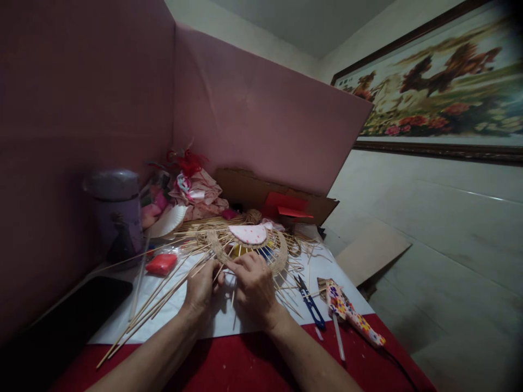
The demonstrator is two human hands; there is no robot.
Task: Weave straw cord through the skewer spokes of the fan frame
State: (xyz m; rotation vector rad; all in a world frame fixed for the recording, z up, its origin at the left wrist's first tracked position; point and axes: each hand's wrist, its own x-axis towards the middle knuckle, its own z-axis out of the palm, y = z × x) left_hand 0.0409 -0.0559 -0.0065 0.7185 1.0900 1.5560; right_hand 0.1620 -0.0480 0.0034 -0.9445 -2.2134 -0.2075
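Between my hands is a half-round woven piece of thin sticks fanning out from a white, red-dotted fabric half-circle, with a wide band of twine curving around it. My left hand is closed at the band's lower left edge, gripping the piece near the stick ends. My right hand lies over the front of the band, its fingers closed on the edge beside the left hand. The fingertips of both hands are partly hidden, and the twine's loose end cannot be made out.
Blue thread snips and a flower-patterned glue gun with a cord lie to the right. Loose sticks spread left, near a red packet and a black phone-like slab. A purple canister stands behind.
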